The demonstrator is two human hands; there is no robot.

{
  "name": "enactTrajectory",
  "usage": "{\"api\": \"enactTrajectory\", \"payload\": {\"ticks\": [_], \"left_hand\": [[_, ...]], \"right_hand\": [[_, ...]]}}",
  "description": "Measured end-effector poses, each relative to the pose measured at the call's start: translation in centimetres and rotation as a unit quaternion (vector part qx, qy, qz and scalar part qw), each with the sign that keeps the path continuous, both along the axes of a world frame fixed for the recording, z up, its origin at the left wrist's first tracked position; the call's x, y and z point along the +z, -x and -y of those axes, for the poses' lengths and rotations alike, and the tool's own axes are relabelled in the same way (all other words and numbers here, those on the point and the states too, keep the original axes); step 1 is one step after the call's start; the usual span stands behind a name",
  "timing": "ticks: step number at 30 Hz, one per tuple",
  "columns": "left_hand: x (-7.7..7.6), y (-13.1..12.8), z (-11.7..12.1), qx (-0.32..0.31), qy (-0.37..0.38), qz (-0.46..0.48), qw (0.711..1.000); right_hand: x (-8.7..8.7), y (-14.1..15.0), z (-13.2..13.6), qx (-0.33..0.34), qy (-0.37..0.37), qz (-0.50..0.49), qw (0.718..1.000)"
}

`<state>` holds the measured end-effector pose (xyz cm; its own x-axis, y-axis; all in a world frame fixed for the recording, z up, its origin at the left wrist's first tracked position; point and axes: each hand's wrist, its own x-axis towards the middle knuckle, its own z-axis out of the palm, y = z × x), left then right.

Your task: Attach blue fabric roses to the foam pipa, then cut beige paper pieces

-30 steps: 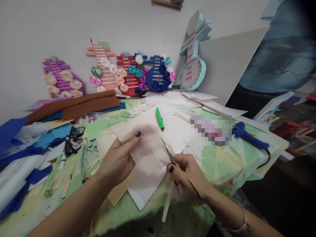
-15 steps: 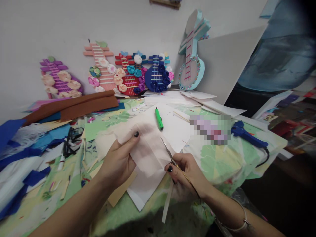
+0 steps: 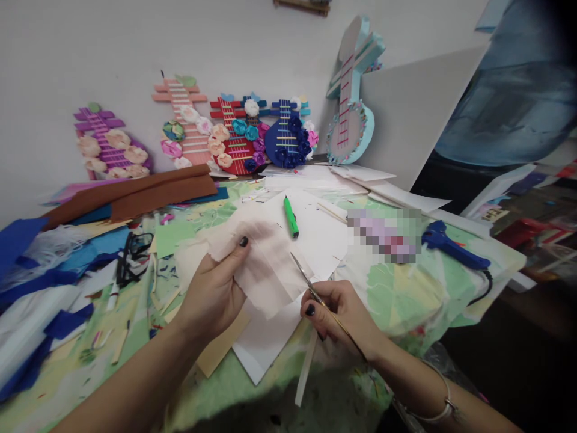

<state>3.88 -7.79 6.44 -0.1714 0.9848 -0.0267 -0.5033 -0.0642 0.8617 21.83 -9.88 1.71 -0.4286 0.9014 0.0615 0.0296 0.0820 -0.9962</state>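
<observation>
My left hand [image 3: 220,288] pinches a pale cream sheet of crepe paper [image 3: 264,270] between thumb and fingers. The sheet is thin and creased, with a ragged left edge. In my right hand [image 3: 340,316] is a pair of scissors [image 3: 303,275], blades pointing up and left at the sheet's right edge. From this angle I cannot tell how far the blades are parted. Under the crepe paper lies a white sheet [image 3: 315,240], and on that rests a green utility knife [image 3: 291,218]. A narrow pale strip [image 3: 305,370] hangs below my right hand.
A blue glue gun [image 3: 455,246] lies at the right, beside a blurred-out patch. Black-framed glasses [image 3: 130,258] and blue paper scraps [image 3: 67,322] cover the left. Brown crepe paper [image 3: 135,195] lies behind. Several decorated guitar shapes [image 3: 283,135] lean on the wall.
My left hand and the crepe paper have shifted slightly left. The scissors' tip has moved a little left too, while my right hand has stayed nearly in place.
</observation>
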Motion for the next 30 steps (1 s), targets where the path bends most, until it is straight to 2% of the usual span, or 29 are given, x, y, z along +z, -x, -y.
{"api": "enactTrajectory", "payload": {"ticks": [9, 14, 30], "left_hand": [[-0.13, -0.07, -0.11, 0.014, 0.006, 0.004, 1.0], [-0.18, -0.05, -0.2, -0.004, -0.002, 0.001, 1.0], [-0.26, 0.0, -0.1, 0.0, 0.006, 0.011, 1.0]], "right_hand": [[-0.13, 0.1, -0.09, -0.007, 0.015, 0.003, 1.0], [-0.08, 0.13, -0.04, -0.009, 0.016, 0.01, 1.0], [-0.46, 0.16, -0.17, -0.021, 0.008, 0.017, 1.0]]}}
